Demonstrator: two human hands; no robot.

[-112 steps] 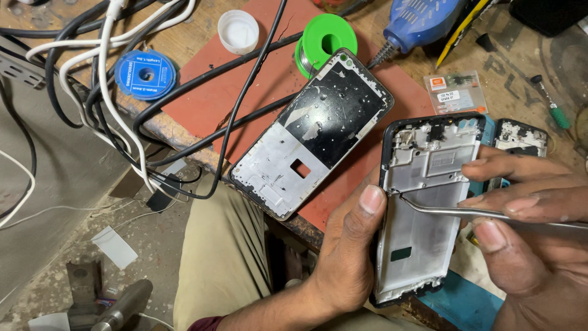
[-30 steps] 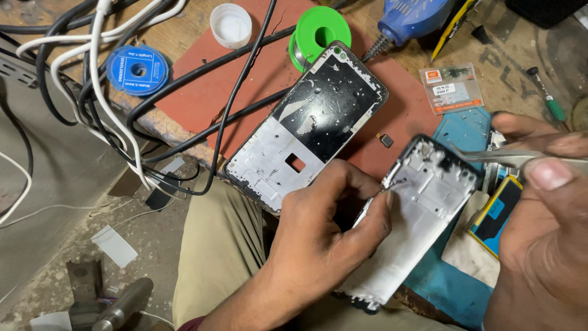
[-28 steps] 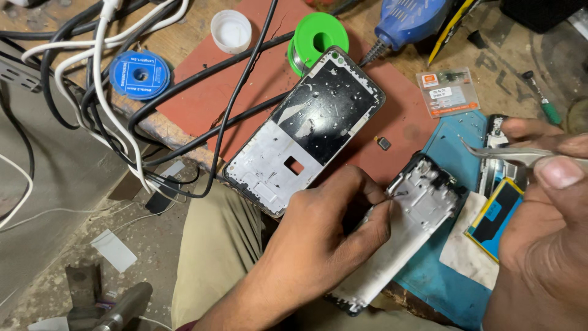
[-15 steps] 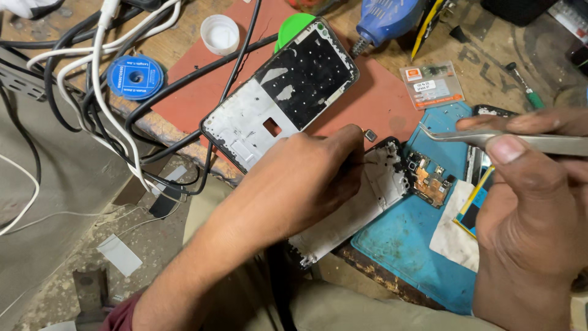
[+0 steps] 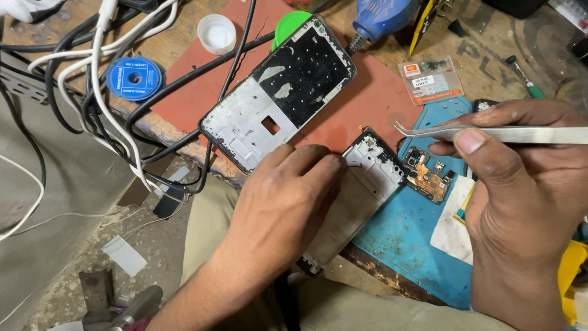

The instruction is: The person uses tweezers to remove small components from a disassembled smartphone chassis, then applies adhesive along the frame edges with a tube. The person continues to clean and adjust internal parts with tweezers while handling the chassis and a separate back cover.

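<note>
My left hand [image 5: 278, 211] lies over a grey phone frame [image 5: 367, 178] on the bench edge, fingers pressing its upper part. My right hand [image 5: 520, 202] is raised to the right and grips metal tweezers [image 5: 484, 133], whose tips point left above a small circuit board [image 5: 425, 175]. That board rests on a blue mat [image 5: 404, 236] just right of the frame. A second phone frame [image 5: 278, 92], black and silver, lies apart on a red mat [image 5: 373, 92].
Black and white cables [image 5: 98, 79] tangle at the left bench edge near a blue solder-wick spool [image 5: 133, 78]. A white cap [image 5: 217, 33], green tape roll [image 5: 288, 27], blue tool [image 5: 383, 15] and small parts bag [image 5: 432, 78] sit at the back.
The grey frame has been laid down flatter and turned on the bench edge; my left hand moved over it. The circuit board now lies bare on the blue mat.
</note>
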